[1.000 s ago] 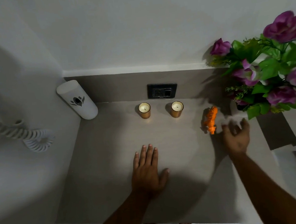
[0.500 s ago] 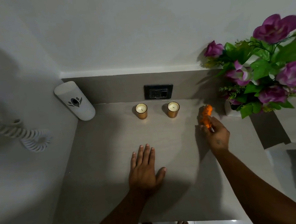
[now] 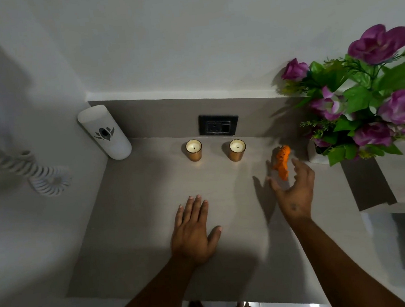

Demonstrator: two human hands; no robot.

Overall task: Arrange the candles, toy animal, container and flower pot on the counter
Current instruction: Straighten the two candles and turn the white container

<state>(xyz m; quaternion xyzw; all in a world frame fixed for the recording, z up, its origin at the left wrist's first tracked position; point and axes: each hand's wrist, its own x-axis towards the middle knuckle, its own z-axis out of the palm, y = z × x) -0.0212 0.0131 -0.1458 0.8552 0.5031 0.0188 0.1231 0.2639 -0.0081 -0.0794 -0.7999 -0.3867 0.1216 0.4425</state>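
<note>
Here, a wide grey desk [image 3: 142,233] ran from the near edge up to the white wall, and every small thing sat on it.

At the far right stood the flower pot [image 3: 313,153], a white pot almost hidden under its big bunch of purple flowers [image 3: 378,42] and green leaves.

At the far left corner stood the container [image 3: 104,133], a tall white tube with a dark flower mark on its front. In the wide view it seemed to lean toward the left.

The left hand [image 3: 193,231] lay flat on the desk, near the middle. Its fingers [image 3: 197,209] were straight and close together, with the thumb out to the side. It held nothing.

The right hand [image 3: 295,194] was to the right of it and a bit farther away. Its fingers [image 3: 302,168] were curled loose and open, with gaps between them. It was just beside the toy animal [image 3: 281,161], but I could not tell if it touched it.

The toy animal was an orange tiger with dark stripes. It sat on the desk between the right candle and the flower pot.

Two small candles in gold cups stood side by side at the far edge, under a black wall socket [image 3: 218,125]. The left candle [image 3: 193,150] and the right candle [image 3: 237,150] were apart from each other.
</note>
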